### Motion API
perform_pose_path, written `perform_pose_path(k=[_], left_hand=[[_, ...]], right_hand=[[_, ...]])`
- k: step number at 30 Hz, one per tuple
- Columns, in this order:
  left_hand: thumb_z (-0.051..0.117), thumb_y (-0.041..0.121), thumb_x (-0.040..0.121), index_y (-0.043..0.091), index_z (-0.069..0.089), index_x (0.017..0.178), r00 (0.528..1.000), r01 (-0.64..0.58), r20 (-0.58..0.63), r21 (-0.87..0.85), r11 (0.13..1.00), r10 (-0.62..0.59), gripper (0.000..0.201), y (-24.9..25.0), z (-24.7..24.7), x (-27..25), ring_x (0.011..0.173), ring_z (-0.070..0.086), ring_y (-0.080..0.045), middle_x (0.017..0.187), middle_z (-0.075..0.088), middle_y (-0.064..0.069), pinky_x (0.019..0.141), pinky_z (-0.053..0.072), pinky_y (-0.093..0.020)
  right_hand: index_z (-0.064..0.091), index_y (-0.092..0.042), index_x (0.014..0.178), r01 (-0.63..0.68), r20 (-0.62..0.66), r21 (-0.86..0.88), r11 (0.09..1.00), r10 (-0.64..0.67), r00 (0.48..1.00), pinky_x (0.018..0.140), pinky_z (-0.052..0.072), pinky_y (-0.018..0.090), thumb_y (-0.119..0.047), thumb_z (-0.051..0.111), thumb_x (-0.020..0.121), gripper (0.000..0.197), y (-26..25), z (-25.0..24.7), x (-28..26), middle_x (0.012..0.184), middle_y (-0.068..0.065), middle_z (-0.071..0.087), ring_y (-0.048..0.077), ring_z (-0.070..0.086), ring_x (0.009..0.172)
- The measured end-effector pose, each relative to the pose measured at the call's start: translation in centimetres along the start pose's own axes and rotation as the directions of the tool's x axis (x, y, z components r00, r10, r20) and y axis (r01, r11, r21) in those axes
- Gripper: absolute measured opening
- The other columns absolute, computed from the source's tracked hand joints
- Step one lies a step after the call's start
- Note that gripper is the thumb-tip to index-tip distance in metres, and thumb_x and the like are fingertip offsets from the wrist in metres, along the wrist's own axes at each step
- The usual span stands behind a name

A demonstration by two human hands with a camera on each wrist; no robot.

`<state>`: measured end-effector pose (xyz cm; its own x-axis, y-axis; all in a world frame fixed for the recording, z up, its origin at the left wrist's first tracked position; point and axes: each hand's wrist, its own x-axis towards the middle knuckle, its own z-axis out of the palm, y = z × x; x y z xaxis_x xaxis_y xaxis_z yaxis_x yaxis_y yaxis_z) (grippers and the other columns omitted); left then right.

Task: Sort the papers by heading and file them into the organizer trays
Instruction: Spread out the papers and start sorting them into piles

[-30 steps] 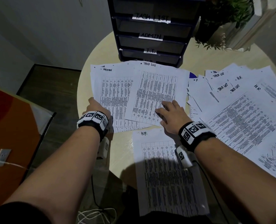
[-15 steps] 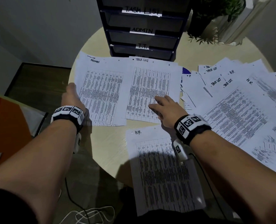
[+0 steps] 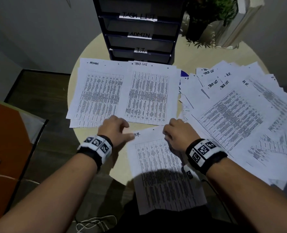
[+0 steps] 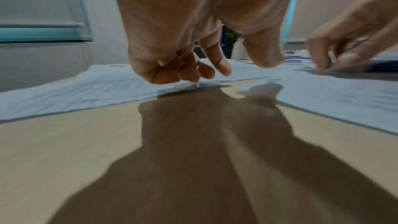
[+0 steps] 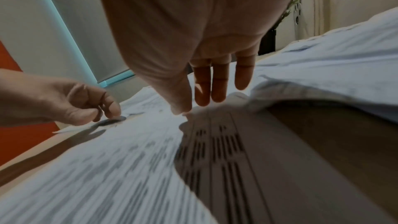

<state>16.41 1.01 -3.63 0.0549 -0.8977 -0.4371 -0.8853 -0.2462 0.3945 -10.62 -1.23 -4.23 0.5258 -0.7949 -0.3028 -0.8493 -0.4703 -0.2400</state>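
Bearing everything: a round pale table (image 3: 92,49). Spreading over its right half, well right of both hands: a loose heap (image 3: 232,118) of overlapping papers, with headings TASK LIST and H.R. legible here and there. Standing upright at the far edge: a dark organizer (image 3: 139,27), its trays labelled TASK LIST, ADMIN and I.T. from the top down, with a lower tray hidden behind the papers. Lying just near of the organizer, side by side and touching: an ADMIN stack (image 3: 99,95) on the left and a TASK LIST stack (image 3: 149,95) on the right. Lying nearest, and hanging over the near edge of the table: a single H.R. sheet (image 3: 161,174), its lower half in shadow. Standing right of the organizer: a plant (image 3: 206,17).

Hovering low at the near edge of the ADMIN stack: the left hand (image 3: 113,130), gripping nothing, outer fingers (image 4: 172,72) curling loosely, forefinger reaching further out, thumb pointing right toward the H.R. heading. Hanging over the far right corner of the H.R. sheet: the right hand (image 3: 178,132), fingers (image 5: 215,83) pointing down, nearly straight and close together, thumb tip touching the sheet, clasping nothing.
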Motion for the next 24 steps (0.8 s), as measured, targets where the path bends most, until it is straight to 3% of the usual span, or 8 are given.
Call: perform_pose_path(k=[3, 6, 9, 12, 15, 20, 22, 24], left_hand=[[0.082, 0.06, 0.061, 0.035, 0.056, 0.123, 0.995, -0.061, 0.083, 0.179, 0.982, 0.046, 0.072, 1.3, 2.4, -1.6, 0.115, 0.045, -0.018, 0.121, 0.045, 0.005, 0.097, 0.046, -0.042], [0.084, 0.041, 0.072, 0.027, 0.059, 0.121, 0.996, -0.069, 0.069, 0.172, 0.983, 0.058, 0.057, 1.7, 3.6, -2.2, 0.117, 0.043, -0.021, 0.123, 0.044, 0.003, 0.097, 0.046, -0.041], [0.079, 0.024, 0.08, 0.02, 0.063, 0.115, 0.983, -0.14, 0.136, 0.138, 0.981, 0.121, 0.039, 2.2, 4.1, -2.6, 0.109, 0.05, -0.022, 0.115, 0.05, 0.0, 0.092, 0.046, -0.035], [0.073, 0.009, 0.084, 0.022, 0.058, 0.097, 0.969, -0.159, 0.196, 0.02, 0.987, 0.152, 0.024, 2.3, 3.3, -2.7, 0.089, 0.058, -0.02, 0.092, 0.059, 0.004, 0.071, 0.039, -0.025], [0.07, 0.004, 0.085, 0.023, 0.058, 0.095, 0.97, -0.133, 0.206, -0.009, 0.991, 0.132, 0.025, 2.1, 0.9, -2.1, 0.084, 0.06, -0.019, 0.092, 0.063, 0.004, 0.073, 0.042, -0.026], [0.076, 0.005, 0.081, 0.027, 0.054, 0.079, 0.995, -0.077, 0.049, -0.185, 0.98, 0.088, 0.031, 2.6, -1.8, -0.3, 0.082, 0.064, -0.023, 0.084, 0.066, -0.001, 0.075, 0.053, -0.034], [0.075, 0.006, 0.082, 0.023, 0.055, 0.086, 0.999, -0.049, -0.014, -0.235, 0.971, 0.047, 0.027, 3.0, -1.8, 0.5, 0.079, 0.063, -0.022, 0.084, 0.064, -0.001, 0.074, 0.053, -0.034], [0.074, 0.006, 0.084, 0.018, 0.054, 0.097, 0.997, -0.013, -0.073, -0.258, 0.966, -0.006, 0.027, 3.3, -1.4, 1.4, 0.071, 0.058, -0.016, 0.078, 0.059, 0.002, 0.07, 0.052, -0.034]], right_hand=[[0.058, -0.018, 0.115, -0.015, 0.031, 0.055, 0.998, 0.013, 0.999, 0.081, 0.048, 0.041, -0.024, 0.058, 0.093, 0.023, 0.3, 1.0, -1.4, 0.113, 0.005, 0.047, 0.027, 0.045, 0.106], [0.058, -0.016, 0.119, -0.044, -0.013, 0.132, 0.99, 0.047, 0.999, 0.081, 0.048, 0.042, -0.019, 0.059, 0.092, 0.027, 0.5, 1.0, -2.0, 0.115, 0.007, 0.047, 0.029, 0.045, 0.107], [0.056, -0.02, 0.125, -0.101, -0.06, 0.153, 0.983, 0.112, 0.992, 0.086, 0.044, 0.041, -0.021, 0.062, 0.089, 0.037, 0.7, 0.5, -2.3, 0.12, 0.006, 0.047, 0.03, 0.043, 0.111], [0.05, -0.025, 0.133, -0.157, -0.067, 0.21, 0.965, 0.175, 0.982, 0.093, 0.04, 0.041, -0.026, 0.066, 0.084, 0.051, 0.9, 0.2, -2.8, 0.125, 0.005, 0.044, 0.029, 0.041, 0.114], [0.044, -0.027, 0.14, -0.214, -0.115, 0.312, 0.925, 0.261, 0.959, 0.098, 0.038, 0.04, -0.031, 0.068, 0.081, 0.064, 1.0, -0.2, -3.1, 0.126, 0.004, 0.04, 0.027, 0.039, 0.117], [0.05, -0.022, 0.128, -0.237, -0.02, 0.417, 0.878, 0.269, 0.963, 0.087, 0.038, 0.034, -0.044, 0.055, 0.079, 0.054, 0.9, -1.5, -2.3, 0.115, 0.003, 0.046, 0.025, 0.043, 0.11], [0.044, -0.021, 0.131, -0.255, 0.006, 0.556, 0.791, 0.303, 0.953, 0.072, 0.038, 0.027, -0.028, 0.057, 0.089, 0.044, 0.7, -2.0, -1.7, 0.104, 0.0, 0.05, 0.021, 0.051, 0.092], [0.038, -0.022, 0.139, -0.256, -0.071, 0.615, 0.746, 0.376, 0.924, 0.073, 0.042, 0.026, -0.008, 0.054, 0.094, 0.05, 0.9, -2.1, -1.1, 0.113, 0.001, 0.048, 0.019, 0.052, 0.092]])
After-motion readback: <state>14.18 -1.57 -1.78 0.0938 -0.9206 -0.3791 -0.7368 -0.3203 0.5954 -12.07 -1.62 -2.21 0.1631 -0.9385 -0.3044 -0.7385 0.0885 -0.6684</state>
